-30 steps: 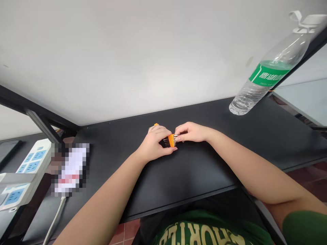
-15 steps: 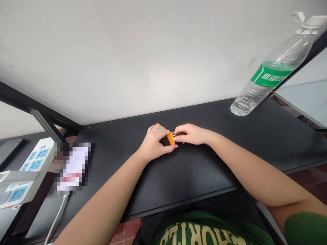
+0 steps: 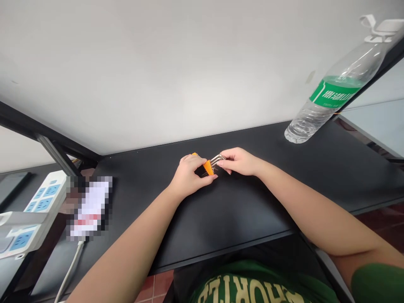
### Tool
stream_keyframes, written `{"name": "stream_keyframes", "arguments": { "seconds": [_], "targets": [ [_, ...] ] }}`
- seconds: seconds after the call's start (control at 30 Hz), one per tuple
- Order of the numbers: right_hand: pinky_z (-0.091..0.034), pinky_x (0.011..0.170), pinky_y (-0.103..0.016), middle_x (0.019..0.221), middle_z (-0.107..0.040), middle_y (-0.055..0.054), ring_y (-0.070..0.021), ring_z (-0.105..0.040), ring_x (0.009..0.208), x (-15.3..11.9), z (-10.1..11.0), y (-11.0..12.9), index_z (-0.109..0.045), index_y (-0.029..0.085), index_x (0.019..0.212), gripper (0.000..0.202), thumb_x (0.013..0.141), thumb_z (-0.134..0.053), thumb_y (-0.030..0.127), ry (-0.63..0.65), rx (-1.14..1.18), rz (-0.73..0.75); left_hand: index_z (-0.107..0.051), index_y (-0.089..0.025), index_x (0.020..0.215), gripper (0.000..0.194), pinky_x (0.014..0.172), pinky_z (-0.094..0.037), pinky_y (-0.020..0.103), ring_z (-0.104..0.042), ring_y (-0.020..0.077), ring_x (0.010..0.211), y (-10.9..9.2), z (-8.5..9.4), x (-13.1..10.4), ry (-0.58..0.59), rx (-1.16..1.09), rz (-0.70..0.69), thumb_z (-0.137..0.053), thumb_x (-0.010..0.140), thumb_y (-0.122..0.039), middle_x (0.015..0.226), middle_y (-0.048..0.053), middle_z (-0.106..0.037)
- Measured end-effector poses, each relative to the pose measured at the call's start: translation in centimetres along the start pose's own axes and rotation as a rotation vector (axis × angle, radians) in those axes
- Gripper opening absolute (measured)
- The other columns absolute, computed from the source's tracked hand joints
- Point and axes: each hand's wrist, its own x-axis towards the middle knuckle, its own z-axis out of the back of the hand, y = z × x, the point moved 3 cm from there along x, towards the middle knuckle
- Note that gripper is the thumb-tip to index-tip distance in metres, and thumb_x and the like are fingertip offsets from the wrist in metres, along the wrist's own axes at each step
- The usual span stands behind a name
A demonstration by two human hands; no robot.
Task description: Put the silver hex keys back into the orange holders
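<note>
My left hand [image 3: 188, 176] grips an orange holder [image 3: 208, 167] over the middle of the black table, with thumb and fingers on either side of it. Several bent metal hex keys [image 3: 217, 158] stick out of the holder's right side. At their bent ends, the fingers of my right hand [image 3: 237, 161] are closed on the metal keys. Part of the holder is hidden behind my left fingers.
A large water bottle [image 3: 336, 91] with a green label stands at the back right of the black table [image 3: 227, 219]. At the left are a white power strip [image 3: 42, 204], a blurred-out phone-like object [image 3: 90, 206] and its white cable [image 3: 71, 269]. A pale wall rises behind.
My right hand has moved slightly up, and more of the bent keys shows between my hands. The orange holder has tilted a little in my left hand.
</note>
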Motion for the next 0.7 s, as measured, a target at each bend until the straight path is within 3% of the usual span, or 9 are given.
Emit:
{"name": "stream_keyframes", "arguments": {
  "seconds": [0.23, 0.37, 0.5, 0.6, 0.7],
  "targets": [
    [-0.037, 0.055, -0.025, 0.067, -0.064, 0.002, -0.0125, -0.056, 0.059, 0.3, 0.0, -0.8, -0.069, 0.019, 0.090, 0.026, 0.095, -0.063, 0.044, 0.007, -0.045, -0.104, -0.070, -0.026, 0.095, 0.029, 0.117, -0.037, 0.052, -0.070, 0.0251, 0.099, 0.2, -0.1, -0.2, 0.045, 0.074, 0.078, -0.082, 0.076, -0.044, 0.093, 0.000, -0.076],
    [-0.047, 0.062, -0.027, 0.077, -0.069, 0.000, -0.0138, -0.063, 0.063, 0.8, -0.2, -1.4, -0.068, 0.019, 0.106, 0.022, 0.092, -0.067, 0.037, -0.021, 0.158, -0.054, -0.071, -0.027, 0.098, 0.031, 0.121, -0.033, 0.055, -0.070, 0.0260, 0.100, 0.2, -0.2, -0.2, 0.052, 0.081, 0.097, -0.082, 0.075, -0.044, 0.093, 0.000, -0.075],
    [-0.053, 0.067, -0.030, 0.092, -0.068, 0.000, -0.0126, -0.063, 0.064, 0.9, -0.4, -1.6, -0.061, 0.022, 0.124, 0.042, 0.085, -0.074, 0.030, -0.053, 0.262, 0.020, -0.071, -0.027, 0.098, 0.032, 0.122, -0.032, 0.056, -0.070, 0.0270, 0.103, 0.3, -0.2, -0.2, 0.057, 0.082, 0.108, -0.081, 0.075, -0.046, 0.096, 0.001, -0.077],
    [-0.052, 0.069, -0.030, 0.086, -0.064, 0.002, -0.0122, -0.060, 0.066, 0.6, -0.6, -1.0, -0.063, 0.022, 0.120, 0.035, 0.086, -0.069, 0.025, -0.088, 0.147, 0.080, -0.071, -0.027, 0.100, 0.032, 0.121, -0.033, 0.056, -0.069, 0.0271, 0.103, 0.4, -0.2, -0.3, 0.050, 0.082, 0.113, -0.081, 0.076, -0.046, 0.098, 0.002, -0.077],
    [-0.045, 0.065, -0.027, 0.081, -0.061, 0.003, -0.0118, -0.054, 0.066, 0.3, -0.9, -0.1, -0.067, 0.022, 0.108, 0.025, 0.084, -0.062, 0.016, -0.166, -0.127, 0.136, -0.071, -0.026, 0.100, 0.033, 0.121, -0.034, 0.056, -0.070, 0.0270, 0.102, 0.4, -0.2, -0.3, 0.045, 0.091, 0.108, -0.081, 0.075, -0.045, 0.098, 0.002, -0.076]
  ]
}}
